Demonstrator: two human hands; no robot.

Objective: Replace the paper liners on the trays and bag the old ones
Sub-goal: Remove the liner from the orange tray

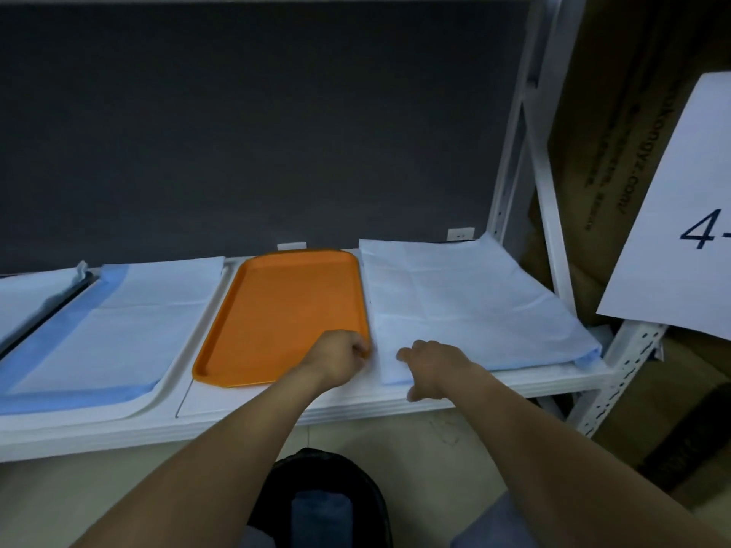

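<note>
An orange tray (277, 310) lies bare on the white shelf (277, 413) at the middle. My left hand (340, 359) grips the tray's near right corner with curled fingers. To the right lies a stack of pale blue paper liners (466, 302). My right hand (431, 365) rests on the stack's near left corner, fingers spread. On the left, a white tray (174, 373) holds a blue-edged paper liner (118, 322). A black bag (324, 492) with blue paper inside sits open on the floor below my arms.
Another liner and a dark tray edge (39, 306) show at the far left. A white rack upright (514, 144) stands right of the stack. Cardboard boxes (617, 112) and a white sheet marked "4" (692, 215) fill the right side.
</note>
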